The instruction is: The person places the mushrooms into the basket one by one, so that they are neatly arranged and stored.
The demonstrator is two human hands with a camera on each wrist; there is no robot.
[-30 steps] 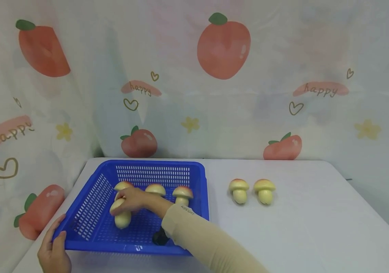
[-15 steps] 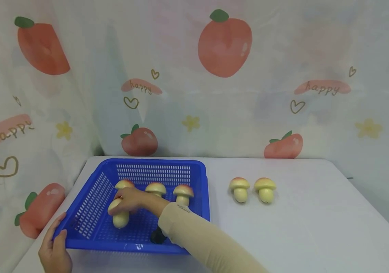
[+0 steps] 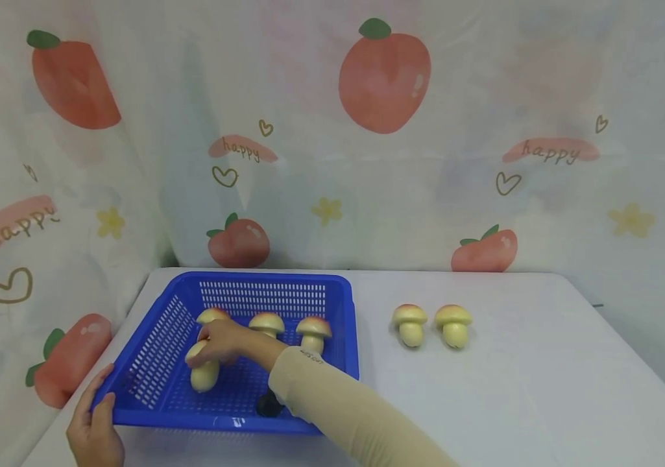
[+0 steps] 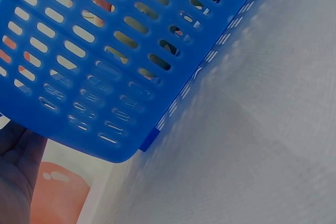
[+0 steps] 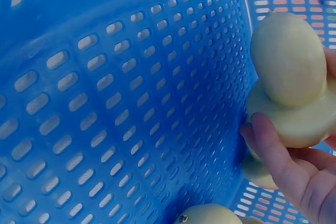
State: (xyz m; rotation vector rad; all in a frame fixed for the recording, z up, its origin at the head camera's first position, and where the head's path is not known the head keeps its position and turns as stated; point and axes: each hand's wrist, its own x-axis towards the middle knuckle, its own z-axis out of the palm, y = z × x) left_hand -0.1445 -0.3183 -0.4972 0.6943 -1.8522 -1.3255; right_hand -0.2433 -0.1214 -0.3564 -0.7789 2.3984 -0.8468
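Blue plastic basket [image 3: 180, 421], left on the white table [image 3: 519, 389]: your left hand [image 3: 96, 428] grips its near left corner. Inside, your right hand [image 3: 224, 342] holds a cream mushroom [image 3: 204, 377] by its cap, near three other mushrooms [image 3: 313, 327].

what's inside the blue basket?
Four mushrooms: one pinched by the right hand, three in a row farther back. The sleeve and hand cover part of the basket floor; anything beneath can't be seen. Dark item by the sleeve: unclear.
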